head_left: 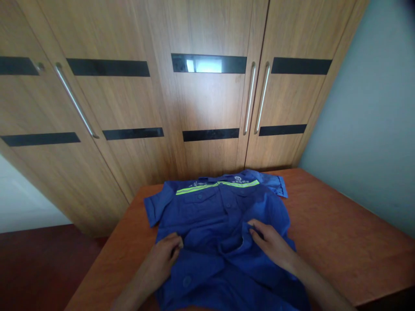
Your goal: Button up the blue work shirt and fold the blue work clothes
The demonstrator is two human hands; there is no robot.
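Work shirt (207,220), short-sleeved, deep blue woven cloth, matt. Spread on the worktop, collar end toward the wardrobe, lower end toward the wearer of the camera. Upper half fairly flat, both sleeves out to the sides; lower half rumpled, with raised folds and a puffed ridge at right.

Trim: a reflective band (197,188) across the chest, yellow-green with a paler centre line; white emblem (237,178) and small lettering above it, too small to read; dark round chest button (199,196); a larger round button (187,281) on the folded cloth nearest the camera. Whether that cloth is part of the same garment cannot be told.

Left hand (164,255): fingers bent, pinching the cloth at the shirt's side. Right hand (269,242): thumb and fingers gripping a lifted edge. Hands and forearms cover parts of the lower cloth.

Worktop (343,242): reddish-brown, wood-grained, smooth. Behind it, close: wardrobe (210,157), light wood grain, glossy black inlay strips (209,63), slender metal bar handles (249,99). At right, plain grey-blue wall (366,147). At lower left, dark red floor (39,268).
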